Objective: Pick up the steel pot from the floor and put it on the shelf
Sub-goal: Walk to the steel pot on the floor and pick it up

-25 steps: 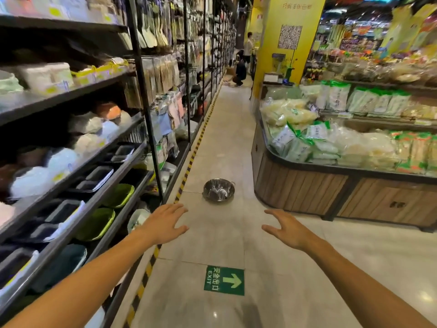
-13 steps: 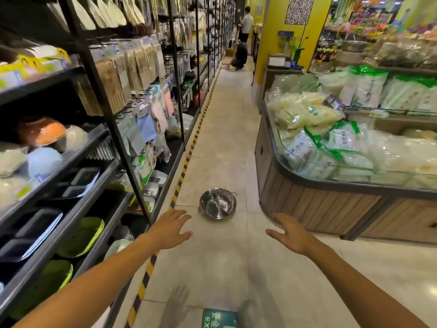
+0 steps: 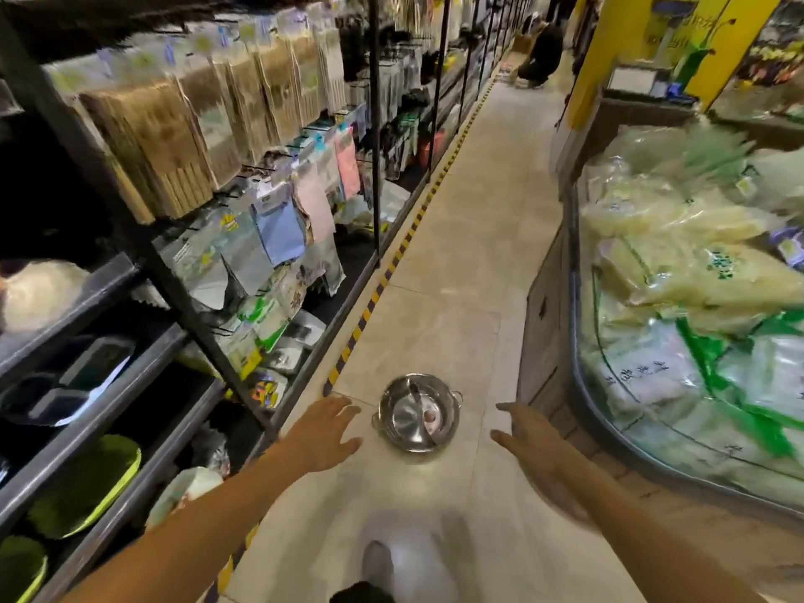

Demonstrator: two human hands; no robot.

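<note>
A shiny steel pot (image 3: 415,413) with two small side handles sits upright on the tiled aisle floor, right in front of me. My left hand (image 3: 328,430) hovers just left of the pot, fingers spread, holding nothing. On the pot's right my right hand (image 3: 528,433) is held out, also open and empty, a little farther off. Neither hand touches the pot. The black metal shelf (image 3: 108,398) runs along my left side, its tiers holding dark trays and green bowls.
A wooden-sided display counter (image 3: 548,324) with bagged food stands close on the right. A yellow-black stripe (image 3: 391,263) edges the shelving base. My shoe (image 3: 378,567) shows at the bottom. A person crouches far down the aisle (image 3: 539,50) by a yellow pillar (image 3: 618,41).
I have walked forward: the pot is now much nearer and lies between my two hands. Both hands stay spread and empty, lower and closer to the pot.
</note>
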